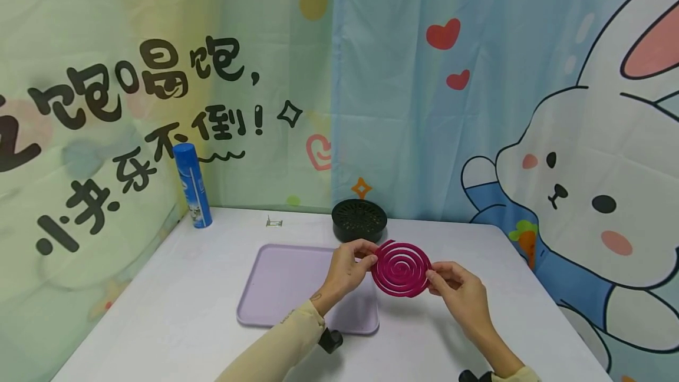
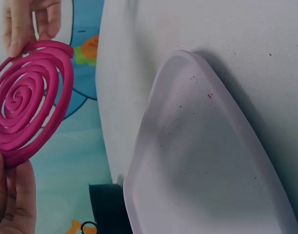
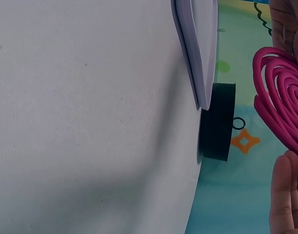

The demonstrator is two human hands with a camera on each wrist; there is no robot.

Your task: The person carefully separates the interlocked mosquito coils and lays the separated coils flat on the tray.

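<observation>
A magenta spiral coil (image 1: 401, 268) is held upright just above the white table (image 1: 180, 311), between both hands. My left hand (image 1: 366, 257) pinches its left rim and my right hand (image 1: 434, 279) pinches its right rim. In the left wrist view the coil (image 2: 27, 102) fills the left side, with my left hand's fingers (image 2: 10, 195) under it and the other hand's fingertips (image 2: 22, 24) at its top. The right wrist view shows the coil's edge (image 3: 283, 105) and my right fingers (image 3: 285, 190) below it.
A lilac tray (image 1: 286, 287) lies on the table under my left forearm. Behind the coil sits a black round holder (image 1: 359, 219). A blue spray can (image 1: 192, 184) stands at the back left, and a small metal piece (image 1: 273, 222) lies near it. Printed curtains close off the back.
</observation>
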